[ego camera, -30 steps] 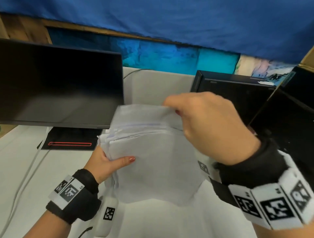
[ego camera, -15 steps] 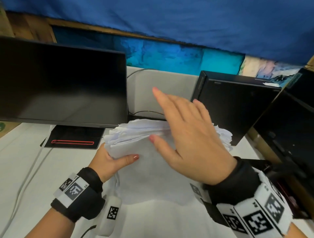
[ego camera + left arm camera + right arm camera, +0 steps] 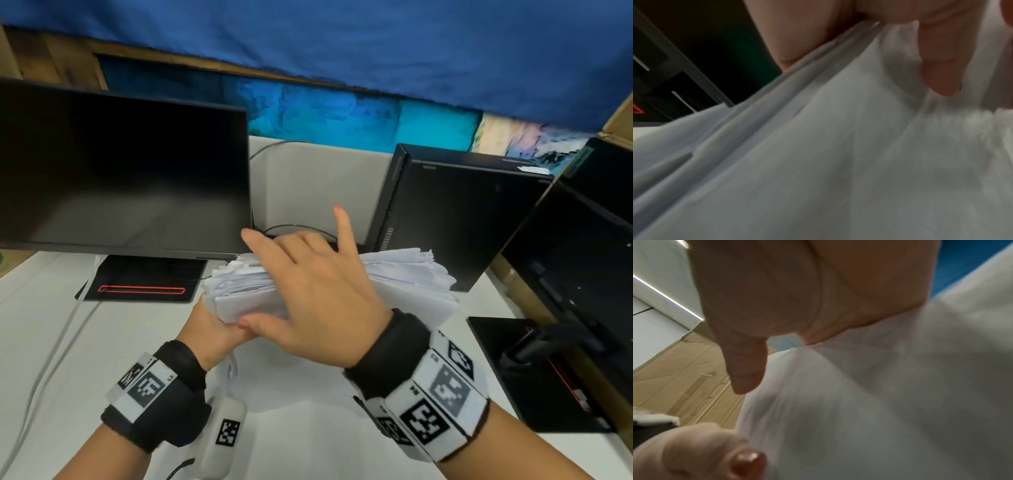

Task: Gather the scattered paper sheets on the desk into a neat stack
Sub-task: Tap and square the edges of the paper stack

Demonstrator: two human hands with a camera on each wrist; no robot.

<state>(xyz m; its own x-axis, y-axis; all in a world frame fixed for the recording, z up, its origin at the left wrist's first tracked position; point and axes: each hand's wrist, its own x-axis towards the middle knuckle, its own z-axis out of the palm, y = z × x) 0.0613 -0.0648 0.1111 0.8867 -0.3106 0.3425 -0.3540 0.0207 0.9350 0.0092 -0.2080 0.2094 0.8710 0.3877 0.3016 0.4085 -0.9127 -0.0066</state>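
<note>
A thick, ragged stack of white paper sheets [image 3: 411, 284] is held just above the white desk [image 3: 61, 329], between the two screens. My left hand [image 3: 210, 329] grips its left end from below, the thumb pinching the sheets [image 3: 838, 162] in the left wrist view. My right hand [image 3: 291, 274] lies flat on top of the stack with fingers straight and spread, palm on the paper [image 3: 879, 402]. The left thumb tip [image 3: 744, 462] shows beside the sheets in the right wrist view. The middle of the stack is hidden under my right hand.
A dark monitor [image 3: 120, 171] with its stand base [image 3: 144, 284] stands at the left. A black computer case [image 3: 462, 216] stands behind the stack. A second monitor [image 3: 582, 274] and base [image 3: 534, 373] are at the right. White cables [image 3: 51, 359] run along the left of the desk.
My right hand has let go of the stack's top edge, opened, and come down flat on the sheets. The stack has tipped from upright to nearly level in my left hand.
</note>
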